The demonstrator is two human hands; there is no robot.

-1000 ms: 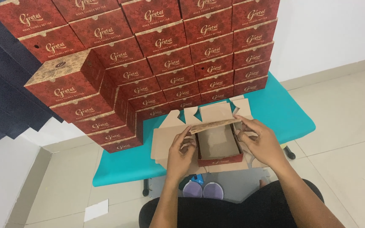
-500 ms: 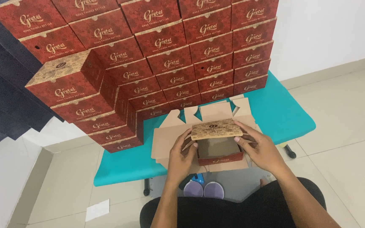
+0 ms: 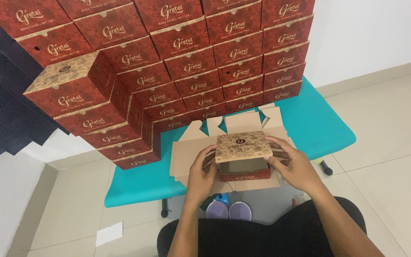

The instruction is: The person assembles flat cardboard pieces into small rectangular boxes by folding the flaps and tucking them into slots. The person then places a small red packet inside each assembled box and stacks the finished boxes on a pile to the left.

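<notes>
Your left hand and right hand have their fingers clamped on the red box above the teal worktop, lid half folded; next, press it flat.

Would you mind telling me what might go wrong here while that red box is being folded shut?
1. The lid sits only partly lowered on the box; uneven pressure from the left hand or right hand might crease it.
2. The flat cardboard blanks overhang the teal bench and could slide off.
3. The tall stack of red boxes stands close; a nudge might topple it.
</notes>
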